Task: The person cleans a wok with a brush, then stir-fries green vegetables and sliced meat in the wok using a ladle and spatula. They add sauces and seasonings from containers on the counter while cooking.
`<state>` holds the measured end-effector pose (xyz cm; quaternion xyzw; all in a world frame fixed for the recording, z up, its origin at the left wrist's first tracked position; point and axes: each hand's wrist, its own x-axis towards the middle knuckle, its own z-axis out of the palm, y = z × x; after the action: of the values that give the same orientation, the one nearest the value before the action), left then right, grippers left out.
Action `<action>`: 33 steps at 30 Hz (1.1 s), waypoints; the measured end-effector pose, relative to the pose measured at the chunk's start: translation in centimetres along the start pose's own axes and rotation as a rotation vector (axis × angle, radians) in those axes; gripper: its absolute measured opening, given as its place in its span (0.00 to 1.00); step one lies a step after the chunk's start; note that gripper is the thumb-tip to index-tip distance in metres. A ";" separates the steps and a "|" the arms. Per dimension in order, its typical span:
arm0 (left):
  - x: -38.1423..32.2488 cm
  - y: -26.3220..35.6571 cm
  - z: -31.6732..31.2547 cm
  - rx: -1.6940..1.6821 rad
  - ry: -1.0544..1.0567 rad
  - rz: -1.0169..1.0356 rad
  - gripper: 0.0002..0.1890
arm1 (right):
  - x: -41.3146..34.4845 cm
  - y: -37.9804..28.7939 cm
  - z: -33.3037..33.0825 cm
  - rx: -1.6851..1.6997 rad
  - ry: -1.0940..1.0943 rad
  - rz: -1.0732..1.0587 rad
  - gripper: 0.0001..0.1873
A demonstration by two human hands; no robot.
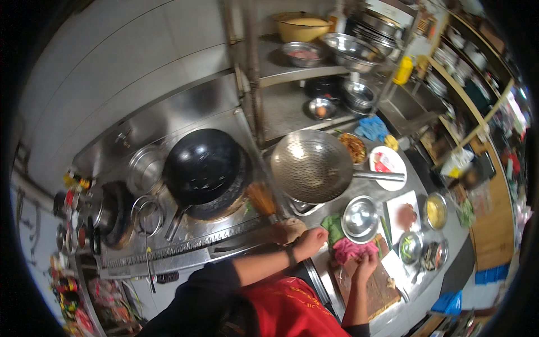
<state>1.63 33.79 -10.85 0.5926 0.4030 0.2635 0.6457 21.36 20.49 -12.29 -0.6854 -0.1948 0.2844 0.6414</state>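
My right hand (pixel 367 266) grips the edge of a pink cloth (pixel 353 251), which lies bunched over the top end of a wooden cutting board (pixel 370 292). To its left my left hand (pixel 312 243) hovers with fingers curled; whether anything is in them cannot be seen. A green cloth (pixel 332 228) spreads just beyond, partly under a stainless steel bowl (pixel 360 219). Past the bowl, a hammered metal wok (pixel 311 166) rests on the counter, its handle reaching over a white plate (pixel 399 182).
On the stove at left sit a black wok (pixel 202 166), a steel pot (pixel 145 168) and a strainer (pixel 147 215). A bamboo wok brush (pixel 261 200) lies by the stove's edge. Several ingredient bowls, including one of green pieces (pixel 408 247), line the right. A steel shelf (pixel 290 78) stands behind.
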 end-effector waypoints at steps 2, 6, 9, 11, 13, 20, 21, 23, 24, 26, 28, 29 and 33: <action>-6.6 1.3 -4.6 0.212 0.203 0.227 0.05 | -2.8 -0.1 3.1 -0.188 -0.268 -0.033 0.12; -21.4 0.6 -18.1 0.625 0.792 0.227 0.05 | -7.3 -0.3 11.9 -0.676 -0.597 -0.447 0.20; -32.1 -3.9 -28.6 0.803 1.287 -0.102 0.12 | -8.2 0.4 17.1 -0.957 -0.728 -0.639 0.28; -39.0 -7.4 -33.1 1.210 1.429 -0.452 0.17 | -8.1 1.5 19.6 -1.079 -0.780 -0.787 0.30; -43.8 -11.7 -34.7 1.265 1.421 -0.797 0.21 | -8.0 3.4 21.6 -1.199 -0.739 -0.768 0.33; -46.9 -18.6 -35.2 0.886 1.238 -0.914 0.10 | -8.4 2.0 24.8 -1.172 -0.708 -0.603 0.36; -46.4 -17.3 -35.0 0.851 1.243 -0.900 0.10 | -9.9 -0.5 25.6 -1.219 -0.700 -0.511 0.32; -47.3 -17.1 -33.2 0.708 1.305 -0.677 0.10 | -8.9 0.8 23.2 -0.882 -0.825 -0.531 0.27; -47.3 -15.9 -33.0 0.593 1.280 -0.567 0.10 | -9.9 0.8 22.8 -0.690 -0.779 -0.410 0.21; -46.3 -12.3 -33.1 0.103 1.178 -0.439 0.11 | -11.1 1.0 21.8 -0.561 -0.750 -0.306 0.20; -44.5 -6.7 -33.9 -0.400 0.972 -0.354 0.12 | -12.8 -1.1 22.5 -0.440 -0.775 -0.188 0.22; -43.3 -4.0 -34.9 -0.494 0.854 -0.261 0.12 | -14.0 -3.2 23.5 -0.382 -0.806 -0.120 0.25; -37.6 2.2 -37.7 -0.940 0.473 -0.215 0.14 | -16.4 -9.7 29.9 -0.424 -0.824 -0.104 0.29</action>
<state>-49.67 24.22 0.12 0.1195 0.4346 0.4743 0.7562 -9.33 34.13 -0.91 -0.6208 -0.5212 0.4544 0.3695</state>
